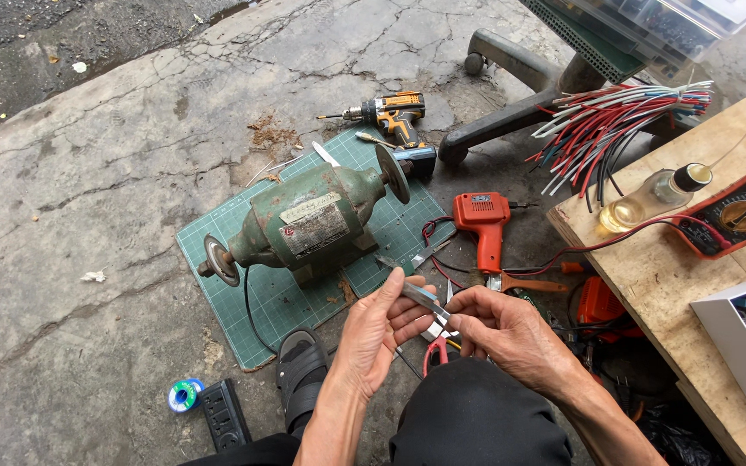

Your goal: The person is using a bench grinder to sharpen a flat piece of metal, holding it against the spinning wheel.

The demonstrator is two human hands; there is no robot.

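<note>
Small metal strip is pinched at both ends, left hand and right hand closed on it, held level for inspection beside green bench grinder.

grinder on mat | drill behind grinder | solder gun right of mat | worktop far right

Bare concrete lies open leftward; bench grinder ahead and wooden table rightward block passage.
</note>
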